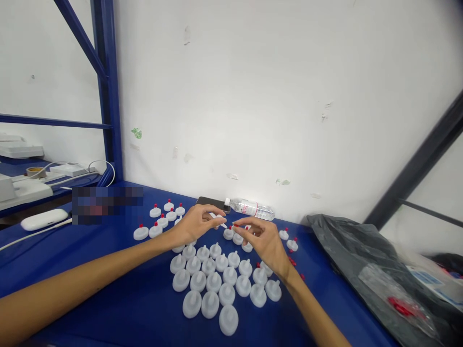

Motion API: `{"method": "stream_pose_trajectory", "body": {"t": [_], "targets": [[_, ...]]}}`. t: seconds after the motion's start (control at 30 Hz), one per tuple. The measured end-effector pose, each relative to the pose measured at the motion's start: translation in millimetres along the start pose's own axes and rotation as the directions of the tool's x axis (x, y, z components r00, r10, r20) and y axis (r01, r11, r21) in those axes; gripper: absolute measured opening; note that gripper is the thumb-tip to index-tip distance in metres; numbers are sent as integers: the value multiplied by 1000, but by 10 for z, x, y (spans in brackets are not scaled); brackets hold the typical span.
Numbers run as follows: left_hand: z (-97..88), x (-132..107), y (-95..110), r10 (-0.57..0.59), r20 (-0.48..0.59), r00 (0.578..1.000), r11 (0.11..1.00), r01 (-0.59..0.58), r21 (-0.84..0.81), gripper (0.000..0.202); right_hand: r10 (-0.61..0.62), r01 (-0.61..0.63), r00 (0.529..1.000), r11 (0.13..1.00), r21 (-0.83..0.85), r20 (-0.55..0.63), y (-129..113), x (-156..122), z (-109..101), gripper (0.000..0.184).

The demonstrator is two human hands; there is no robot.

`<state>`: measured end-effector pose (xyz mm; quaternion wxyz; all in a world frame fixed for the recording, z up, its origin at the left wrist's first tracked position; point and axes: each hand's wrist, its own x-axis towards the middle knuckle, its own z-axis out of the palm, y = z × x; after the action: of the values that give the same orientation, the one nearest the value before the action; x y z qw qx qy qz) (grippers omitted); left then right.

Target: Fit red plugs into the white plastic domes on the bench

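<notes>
My left hand (197, 224) is closed in a pinch on a white spouted lid (220, 220), its narrow tip pointing toward my right hand. Most of that lid is hidden by the fingers. A small red cap (236, 225) sits between the thumb and index finger of my right hand (263, 240). The two hands are a short gap apart. Below them, several white spouted lids (213, 282) without red caps stand in loose rows, spouts up. Red-capped lids (155, 230) stand at the left, and a few more are behind my right hand.
Against the wall lie a dark phone (206, 201) and a clear plastic bottle (253, 208). Loose red caps (292, 261) lie beside my right wrist. A grey plastic bag (347, 255) covers the right side of the blue table (119, 299). A white device (44, 219) and cable are at left.
</notes>
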<state>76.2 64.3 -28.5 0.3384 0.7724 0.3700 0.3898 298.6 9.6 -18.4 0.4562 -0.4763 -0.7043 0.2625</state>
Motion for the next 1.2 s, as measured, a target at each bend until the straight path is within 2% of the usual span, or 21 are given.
{"method": "stream_pose_trajectory", "body": {"t": [0.2, 0.47, 0.67, 0.97, 1.2], "targets": [[84, -77, 5, 1, 22, 1000, 993, 1, -114, 40, 26, -31, 999, 993, 116, 47, 32, -14, 95, 24], [117, -89, 74, 0, -63, 998, 982, -12, -189, 38, 24, -28, 999, 993, 116, 33, -11, -17, 71, 23], [148, -120, 71, 4, -42, 999, 973, -13, -232, 36, 41, -46, 999, 984, 172, 35, -40, -23, 102, 30], [147, -99, 54, 13, -66, 998, 956, -31, -292, 41, 9, -9, 1000, 992, 122, 0, -20, -28, 98, 27], [163, -99, 33, 11, -51, 999, 948, -27, -316, 41, 25, -25, 1000, 990, 136, -1, -17, -43, 114, 25]]}}
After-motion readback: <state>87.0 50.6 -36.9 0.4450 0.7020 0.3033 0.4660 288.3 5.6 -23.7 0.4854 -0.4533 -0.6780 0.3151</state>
